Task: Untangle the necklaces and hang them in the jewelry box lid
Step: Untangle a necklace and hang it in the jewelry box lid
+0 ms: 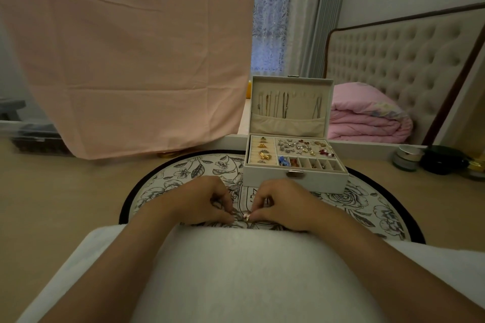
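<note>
A white jewelry box point(295, 178) stands open on a round floral mat point(183, 173). Its upright lid point(290, 81) has several thin necklaces point(275, 105) hanging above a fabric pocket. The tray below holds rings, earrings and small charms. In front of the box, my left hand point(204, 199) and my right hand point(283, 204) meet over the mat, both pinching a tangled necklace with a small pink-gold pendant point(246, 215) between the fingertips. Most of its chain is hidden under my fingers.
A pink sheet point(126, 55) hangs at the left. A folded pink quilt point(367, 118) and a tufted headboard point(399, 60) lie behind the box. Small jars point(405, 157) and a dark case point(443, 160) stand at the right. A white cloth point(249, 270) covers my lap.
</note>
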`<state>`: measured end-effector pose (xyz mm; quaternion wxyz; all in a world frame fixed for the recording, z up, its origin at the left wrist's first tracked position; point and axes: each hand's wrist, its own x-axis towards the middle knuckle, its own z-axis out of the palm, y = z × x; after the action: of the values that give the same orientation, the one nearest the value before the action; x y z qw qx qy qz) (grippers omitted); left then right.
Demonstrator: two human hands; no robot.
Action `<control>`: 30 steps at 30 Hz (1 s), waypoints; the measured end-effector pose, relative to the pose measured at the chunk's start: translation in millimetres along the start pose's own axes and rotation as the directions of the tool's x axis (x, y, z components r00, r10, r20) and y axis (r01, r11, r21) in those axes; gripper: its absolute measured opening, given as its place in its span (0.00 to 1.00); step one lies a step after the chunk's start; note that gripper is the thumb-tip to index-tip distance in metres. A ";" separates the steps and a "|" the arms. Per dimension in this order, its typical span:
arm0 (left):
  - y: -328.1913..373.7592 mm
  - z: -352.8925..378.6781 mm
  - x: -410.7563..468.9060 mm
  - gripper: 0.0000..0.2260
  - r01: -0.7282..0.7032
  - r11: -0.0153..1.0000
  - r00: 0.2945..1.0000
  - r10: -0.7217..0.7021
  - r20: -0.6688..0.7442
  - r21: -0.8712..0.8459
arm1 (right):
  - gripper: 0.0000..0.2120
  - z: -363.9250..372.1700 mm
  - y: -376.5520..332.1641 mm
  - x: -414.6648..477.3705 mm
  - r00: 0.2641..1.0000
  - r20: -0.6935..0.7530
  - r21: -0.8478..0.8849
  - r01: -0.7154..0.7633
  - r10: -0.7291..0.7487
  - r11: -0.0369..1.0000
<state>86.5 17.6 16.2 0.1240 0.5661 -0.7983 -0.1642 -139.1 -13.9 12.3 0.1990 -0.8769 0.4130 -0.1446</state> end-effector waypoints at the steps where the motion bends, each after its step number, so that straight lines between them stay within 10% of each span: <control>1: -1.0 0.6 -0.2 0.04 0.001 1.000 1.000 -0.001 0.008 0.004 | 0.04 -2.0 2.3 -0.5 0.999 -0.009 0.056 -0.038 0.039 0.998; 7: 0.5 16.2 3.8 0.05 0.033 0.975 0.983 -0.071 -0.168 -0.218 | 0.01 -12.6 13.8 0.2 0.993 -0.057 0.199 -0.090 0.103 0.976; 15: 24.7 9.1 4.4 0.05 -0.120 0.623 0.945 -0.166 -0.281 -0.773 | 0.08 -4.1 -1.0 5.0 0.980 -0.129 0.641 -0.036 0.154 0.767; 18: 31.2 4.4 3.5 0.06 -0.166 0.707 0.901 -0.174 -0.397 -0.687 | 0.08 -2.2 -14.5 3.6 0.988 -0.064 0.765 -0.043 0.143 0.643; 23: 22.6 2.0 -1.0 0.04 -0.076 0.981 0.828 -0.037 -0.560 -0.178 | 0.10 3.8 -7.2 6.3 0.985 -0.093 0.451 -0.090 0.147 0.888; 30: 10.0 17.9 5.7 0.05 0.077 0.991 0.891 -0.019 -0.454 0.109 | 0.09 -7.2 5.9 7.7 0.962 -0.131 0.123 -0.225 0.241 0.967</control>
<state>69.2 17.4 3.9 0.2665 0.6148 -0.7421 0.0187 -141.3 -25.0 16.6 0.2309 -0.7974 0.5184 -0.2052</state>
